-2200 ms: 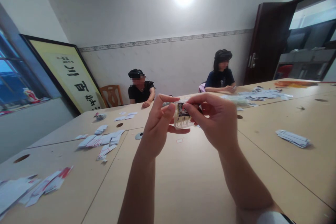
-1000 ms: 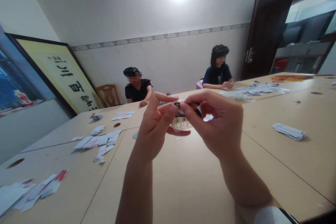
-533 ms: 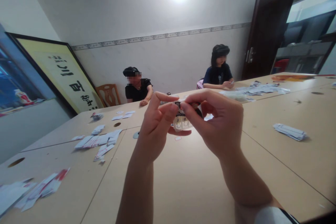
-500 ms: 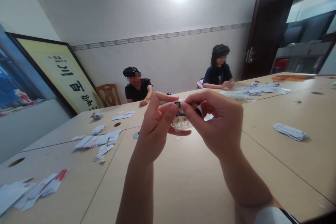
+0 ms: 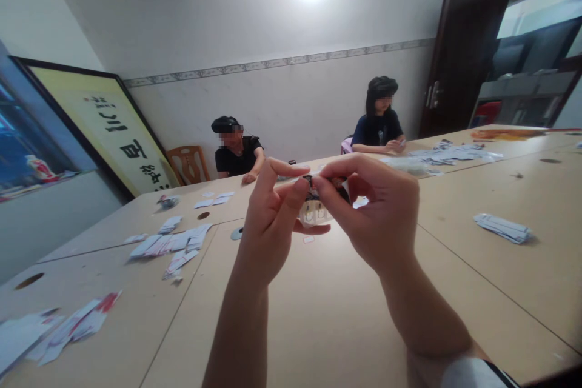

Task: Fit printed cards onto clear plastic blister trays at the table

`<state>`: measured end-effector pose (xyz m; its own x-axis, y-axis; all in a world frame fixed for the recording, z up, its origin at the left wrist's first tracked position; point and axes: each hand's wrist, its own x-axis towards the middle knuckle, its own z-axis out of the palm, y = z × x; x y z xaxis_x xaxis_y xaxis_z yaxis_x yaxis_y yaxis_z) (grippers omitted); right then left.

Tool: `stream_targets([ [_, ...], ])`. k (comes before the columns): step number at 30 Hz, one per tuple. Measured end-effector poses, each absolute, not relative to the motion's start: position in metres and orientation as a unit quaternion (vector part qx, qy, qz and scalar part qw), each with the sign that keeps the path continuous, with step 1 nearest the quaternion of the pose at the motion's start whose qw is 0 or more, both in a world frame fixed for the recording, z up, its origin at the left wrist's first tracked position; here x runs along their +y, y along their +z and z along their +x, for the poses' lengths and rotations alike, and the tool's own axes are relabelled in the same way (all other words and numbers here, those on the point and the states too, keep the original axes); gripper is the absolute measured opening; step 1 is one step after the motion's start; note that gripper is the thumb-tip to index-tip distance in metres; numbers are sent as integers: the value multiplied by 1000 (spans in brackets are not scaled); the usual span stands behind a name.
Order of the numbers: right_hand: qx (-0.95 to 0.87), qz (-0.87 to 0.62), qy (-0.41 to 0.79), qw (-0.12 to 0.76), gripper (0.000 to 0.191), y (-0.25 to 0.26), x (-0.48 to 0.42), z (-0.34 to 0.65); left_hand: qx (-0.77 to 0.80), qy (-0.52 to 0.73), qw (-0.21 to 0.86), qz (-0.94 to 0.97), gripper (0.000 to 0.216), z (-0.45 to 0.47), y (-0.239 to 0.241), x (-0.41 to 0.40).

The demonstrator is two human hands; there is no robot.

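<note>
Both my hands are raised above the table, pinching one small packet between them. The packet [image 5: 316,213] has a black printed upper part and a whitish, see-through lower part, in which small dark hook shapes show. My left hand [image 5: 269,224] grips its left side with thumb and fingers, and a lower finger reaches beneath it. At the upper right, the thumb and index finger of my right hand [image 5: 384,212] press on the black part. My fingers cover much of the packet, so its full outline is hidden. Just below it a small red-edged white label [image 5: 308,240] lies on the table.
White paper slips [image 5: 170,242] lie in several groups on the left of the table [image 5: 336,321]. A bundle of slips [image 5: 501,228] is on the right, and a larger heap [image 5: 459,153] farther back. Two people sit across, one left [image 5: 239,154], one right [image 5: 378,127].
Hardly anything differs. My hands and the packet have shifted very slightly, with the same pinching hold on it.
</note>
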<state>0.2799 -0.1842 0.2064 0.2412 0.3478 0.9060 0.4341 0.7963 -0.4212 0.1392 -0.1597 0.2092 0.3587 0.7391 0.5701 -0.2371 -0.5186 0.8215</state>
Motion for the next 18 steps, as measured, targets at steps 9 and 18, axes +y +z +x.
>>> stream_targets([
  [9,-613,-316,-34,723,10,206,-184,280,181,542,445,690,15,142,209,-159],
  [18,-614,-314,-22,723,9,207,-182,280,192,544,440,688,15,142,208,-158],
])
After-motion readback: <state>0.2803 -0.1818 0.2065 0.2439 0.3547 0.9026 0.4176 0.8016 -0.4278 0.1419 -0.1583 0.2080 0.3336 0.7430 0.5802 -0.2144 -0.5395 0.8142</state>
